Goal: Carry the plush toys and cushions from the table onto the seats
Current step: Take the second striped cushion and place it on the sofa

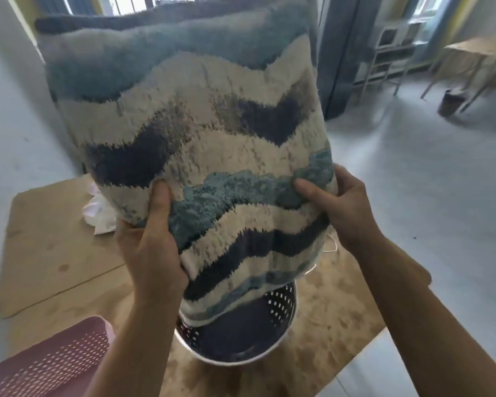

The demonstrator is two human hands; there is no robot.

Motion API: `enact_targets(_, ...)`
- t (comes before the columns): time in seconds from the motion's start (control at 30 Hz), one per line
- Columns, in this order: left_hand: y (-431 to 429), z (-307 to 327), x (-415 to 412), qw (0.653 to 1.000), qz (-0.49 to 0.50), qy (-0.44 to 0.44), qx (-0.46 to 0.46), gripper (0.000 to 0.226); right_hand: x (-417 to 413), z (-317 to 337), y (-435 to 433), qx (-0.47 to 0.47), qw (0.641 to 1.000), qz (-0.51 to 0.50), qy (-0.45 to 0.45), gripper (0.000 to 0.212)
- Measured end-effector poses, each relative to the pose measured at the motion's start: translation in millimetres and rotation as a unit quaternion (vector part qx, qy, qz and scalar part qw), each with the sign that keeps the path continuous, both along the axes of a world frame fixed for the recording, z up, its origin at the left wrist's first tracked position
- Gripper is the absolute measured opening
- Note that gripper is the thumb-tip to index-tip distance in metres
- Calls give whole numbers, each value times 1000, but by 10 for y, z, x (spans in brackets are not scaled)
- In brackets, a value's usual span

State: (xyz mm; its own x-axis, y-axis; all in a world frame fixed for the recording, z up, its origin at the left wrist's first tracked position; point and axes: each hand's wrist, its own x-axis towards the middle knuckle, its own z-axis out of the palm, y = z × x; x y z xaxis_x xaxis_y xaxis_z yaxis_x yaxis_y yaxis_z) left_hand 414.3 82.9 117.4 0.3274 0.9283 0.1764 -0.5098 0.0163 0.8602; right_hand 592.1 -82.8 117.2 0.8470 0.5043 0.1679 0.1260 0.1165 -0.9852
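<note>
A large fluffy cushion with wavy bands of cream, teal and dark blue fills the middle of the view, held upright above the wooden table. My left hand grips its lower left edge, thumb pressed on the front. My right hand grips its lower right edge, thumb on the teal band. A white soft thing, partly hidden behind the cushion, lies on the table at the left. No seats can be made out clearly.
Under the cushion stands a round perforated basket with a white rim. A pink perforated basket sits at the table's near left corner. Far right are another wooden table, a dark bin and a white shelf.
</note>
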Motion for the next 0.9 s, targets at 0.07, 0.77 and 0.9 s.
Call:
enact_targets(0.07,-133,61,159,999,-36,-10,3,38,-22,1,-255,21,999,-34,2,62)
enact_targets(0.77,-5029,-351,69,805,-571,113,116,64,-2872,-556,-5576,-3,815,-580,-1,49)
enact_targets(0.9,-6275,-674,-393,716,-663,169,137,51,-3721,-860,-6558,-28,723,-690,0,42)
